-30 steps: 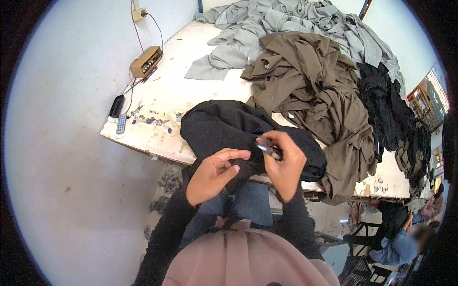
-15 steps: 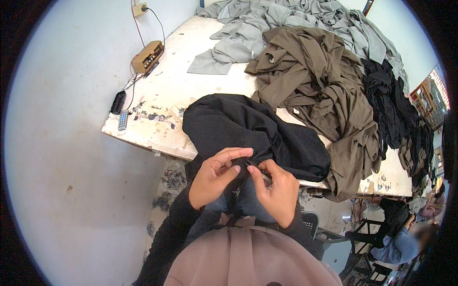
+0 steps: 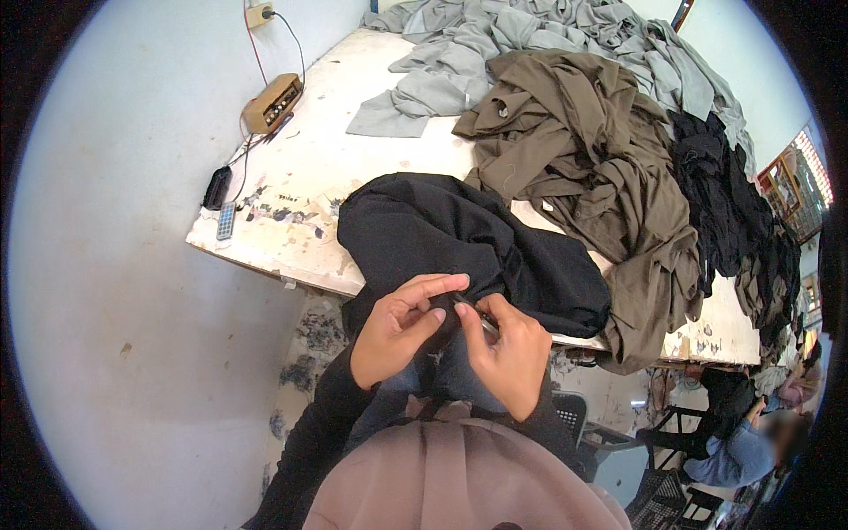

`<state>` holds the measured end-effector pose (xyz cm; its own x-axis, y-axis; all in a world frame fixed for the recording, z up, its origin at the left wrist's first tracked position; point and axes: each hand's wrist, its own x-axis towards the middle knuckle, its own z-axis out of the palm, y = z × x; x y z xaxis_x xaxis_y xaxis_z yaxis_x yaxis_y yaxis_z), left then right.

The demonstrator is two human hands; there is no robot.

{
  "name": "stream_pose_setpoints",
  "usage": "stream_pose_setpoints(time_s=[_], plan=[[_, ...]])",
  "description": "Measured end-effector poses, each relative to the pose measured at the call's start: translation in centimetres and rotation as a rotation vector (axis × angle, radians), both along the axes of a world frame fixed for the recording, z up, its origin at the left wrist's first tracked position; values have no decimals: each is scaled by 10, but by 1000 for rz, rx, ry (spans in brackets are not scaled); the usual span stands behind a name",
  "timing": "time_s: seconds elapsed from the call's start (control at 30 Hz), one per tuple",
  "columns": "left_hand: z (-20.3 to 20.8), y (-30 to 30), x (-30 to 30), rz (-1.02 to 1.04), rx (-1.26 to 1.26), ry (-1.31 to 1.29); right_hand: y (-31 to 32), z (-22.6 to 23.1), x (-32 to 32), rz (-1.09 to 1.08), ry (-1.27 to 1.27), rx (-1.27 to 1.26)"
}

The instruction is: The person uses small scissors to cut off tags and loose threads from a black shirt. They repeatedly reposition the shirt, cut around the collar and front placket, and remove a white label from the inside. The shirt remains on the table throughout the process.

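Observation:
Across the table's near edge lies a bunched black cloth garment [image 3: 424, 221], one part of it drawn down between my hands. My left hand [image 3: 397, 327] grips a fold of this cloth, its index finger stretched along the top and the thumb below. Close beside it, my right hand [image 3: 508, 353] is closed on a slim dark tool [image 3: 468, 305] whose tip meets the cloth near my left fingertips. Most of that tool is hidden by my fingers, so its exact kind does not show.
On the white worn table [image 3: 327, 97] are a brown cloth heap [image 3: 583, 132], grey cloth [image 3: 539, 35] and more black cloth [image 3: 707, 194]. A tan box with knobs [image 3: 272, 103] and a remote control [image 3: 227, 221] sit by the wall. Another person [image 3: 738, 455] is at the lower right.
My right fingers have shifted slightly around the slim tool, and less of it shows now. My left hand and the garment have hardly moved.

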<state>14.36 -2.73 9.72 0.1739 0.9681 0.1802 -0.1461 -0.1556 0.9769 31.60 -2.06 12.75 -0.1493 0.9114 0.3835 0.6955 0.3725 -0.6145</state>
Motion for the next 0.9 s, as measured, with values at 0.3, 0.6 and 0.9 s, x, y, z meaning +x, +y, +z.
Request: stream_pose_setpoints(time_s=[0.3,0.6,0.9], plan=[[0,1,-2,-22,27,37,2,-1,0,20,40,-31],[-1,3,-2,-37,-62,5,4,-4,-3,16,75,-26],[-18,-11,-35,191,28,95,14,-25,37,-129,352,-41]])
